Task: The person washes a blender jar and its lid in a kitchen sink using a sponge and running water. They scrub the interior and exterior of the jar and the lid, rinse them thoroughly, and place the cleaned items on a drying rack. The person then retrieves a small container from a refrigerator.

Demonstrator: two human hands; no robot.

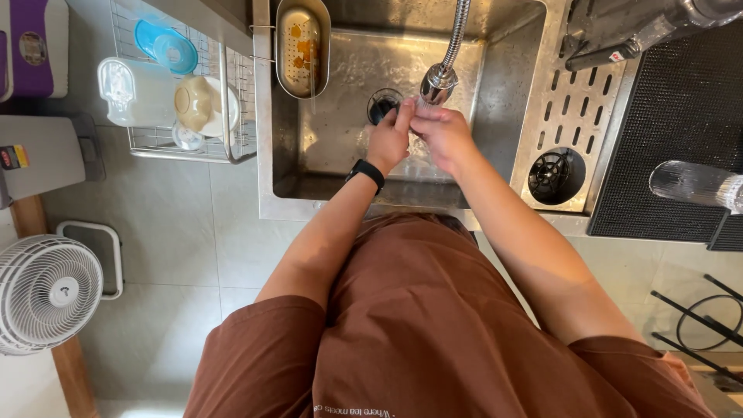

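A white round fan (48,292) stands on the floor at the far left. A wire dish rack (186,147) carries a beige bowl (195,103). Over the steel sink (340,124), the left hand (389,139) and right hand (443,133) meet under the chrome flexible faucet head (438,83), fingers curled together; whether they hold something I cannot tell.

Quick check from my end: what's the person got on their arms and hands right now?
Both forearms are bare. A black watch or band circles the left wrist. The left hand and right hand wear no gloves. Short brown sleeves of a loose shirt end near the elbows.
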